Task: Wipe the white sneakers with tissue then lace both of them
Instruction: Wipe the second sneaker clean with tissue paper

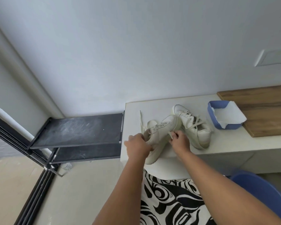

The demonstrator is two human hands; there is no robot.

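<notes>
Two white sneakers lie on the white counter [225, 143]. The near sneaker [162, 127] sits at the counter's front left corner, partly laced. My left hand [137, 146] grips its heel end. My right hand [178, 140] pinches one end of its cream lace [170, 134] beside the shoe. The lace's other end [141, 118] trails toward the back of the counter. The second sneaker [194, 127] lies just right of the first, touching it, with laces threaded and loose.
A blue tissue box [224, 116] with white tissue stands right of the shoes. A wooden board [263, 109] lies at far right. A black two-shelf rack [78, 130] stands left of the counter. A blue chair [266, 192] is at lower right.
</notes>
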